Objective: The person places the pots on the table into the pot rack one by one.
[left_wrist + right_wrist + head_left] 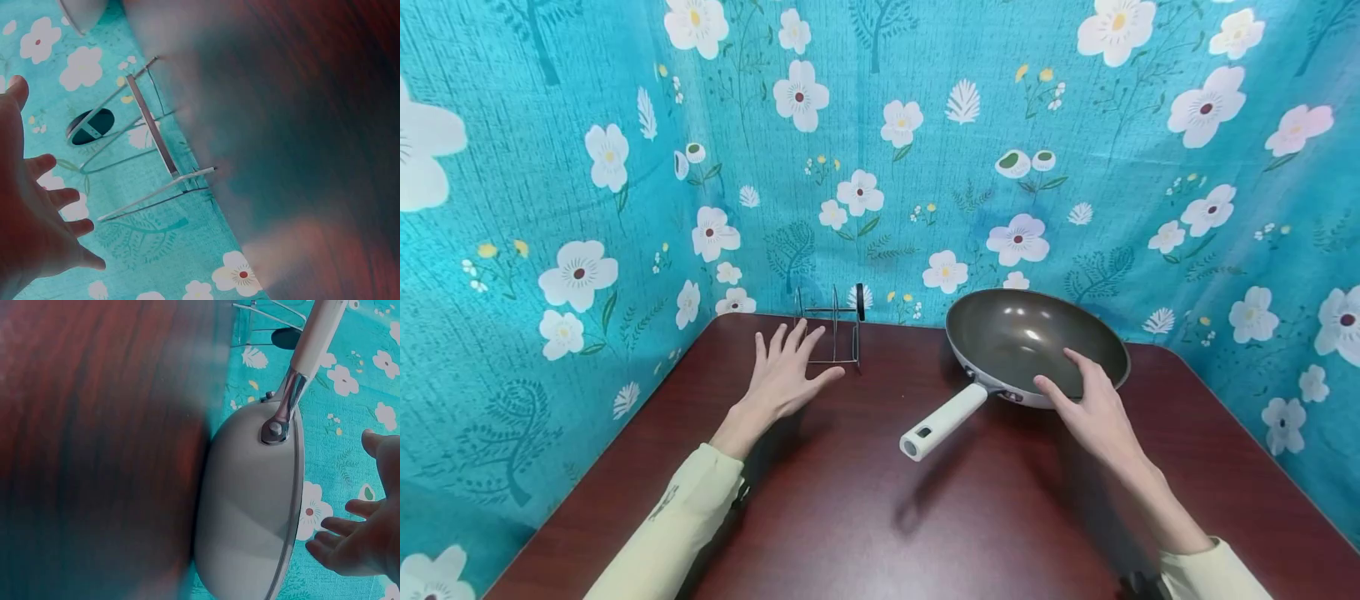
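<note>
A frying pan [1000, 333] with a dark inside, pale outside and white handle [943, 421] sits at the back right of the table, its handle pointing front left. My right hand [1093, 408] reaches over the pan's near rim with fingers spread and holds nothing. In the right wrist view that hand [362, 531] is beside the rim of the pan [250, 494]. At the back left stands a wire rack [835, 310] with a black oval piece [91, 127] at one end. My left hand [786, 375], fingers spread, is just in front of the rack and holds nothing.
The dark red-brown wooden table [850, 500] has a glossy top. A turquoise flowered cloth [880, 167] hangs behind the table and along both sides, close to the rack and pan.
</note>
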The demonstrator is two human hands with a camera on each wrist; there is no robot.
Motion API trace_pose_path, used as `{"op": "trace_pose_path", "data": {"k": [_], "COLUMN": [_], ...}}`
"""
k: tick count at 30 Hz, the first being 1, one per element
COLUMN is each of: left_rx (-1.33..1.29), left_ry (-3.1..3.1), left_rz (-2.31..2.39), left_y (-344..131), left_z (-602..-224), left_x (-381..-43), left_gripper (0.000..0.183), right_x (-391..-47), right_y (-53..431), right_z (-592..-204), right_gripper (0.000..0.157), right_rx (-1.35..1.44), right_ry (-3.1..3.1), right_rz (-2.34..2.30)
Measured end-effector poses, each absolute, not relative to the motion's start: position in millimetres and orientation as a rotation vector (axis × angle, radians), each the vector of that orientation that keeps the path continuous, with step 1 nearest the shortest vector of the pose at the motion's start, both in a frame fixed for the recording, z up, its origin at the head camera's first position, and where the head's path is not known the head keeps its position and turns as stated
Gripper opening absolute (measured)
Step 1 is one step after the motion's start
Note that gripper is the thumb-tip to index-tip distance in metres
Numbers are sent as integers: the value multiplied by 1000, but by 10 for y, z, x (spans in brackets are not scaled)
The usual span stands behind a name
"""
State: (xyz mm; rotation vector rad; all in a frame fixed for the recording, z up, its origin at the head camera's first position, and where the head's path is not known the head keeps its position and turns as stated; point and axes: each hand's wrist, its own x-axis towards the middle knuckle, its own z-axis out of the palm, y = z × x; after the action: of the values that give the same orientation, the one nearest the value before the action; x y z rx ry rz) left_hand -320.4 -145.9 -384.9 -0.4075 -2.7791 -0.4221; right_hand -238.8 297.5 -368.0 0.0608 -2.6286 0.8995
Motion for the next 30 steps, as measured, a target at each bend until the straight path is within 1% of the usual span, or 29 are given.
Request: {"op": "trace_pose_path", "data": {"k": [8, 14, 20, 25, 30], "left_rx": [-484, -543, -625, -690, -738], "left_ry": [-2681, -2659, -2610, -2585, -2606], "left_rz": [-546, -572, -585, -628, -682], "left_y": [-1351, -1239, -1126, -1017, -879], "left_z": [-3789, -3726, -3694, -3662, -3629], "left_x": [-3146, -3106, -3050, -2971, -2888], "left_gripper": [76, 72, 59, 50, 46], "right_x": [-2314, -2317, -2269, -2194, -2189], "right_y": [2846, 2753, 2687, 2598, 2464], "right_z": [-3687, -3701, -3704, -3658, -3677], "right_gripper": [73, 69, 64, 59, 61], "right_rx": [96, 116, 115, 144, 174], "right_ry": [-2598, -2610, -2625, -2581, -2525], "right_rz": [1053, 1158, 1258, 1467, 1744]}}
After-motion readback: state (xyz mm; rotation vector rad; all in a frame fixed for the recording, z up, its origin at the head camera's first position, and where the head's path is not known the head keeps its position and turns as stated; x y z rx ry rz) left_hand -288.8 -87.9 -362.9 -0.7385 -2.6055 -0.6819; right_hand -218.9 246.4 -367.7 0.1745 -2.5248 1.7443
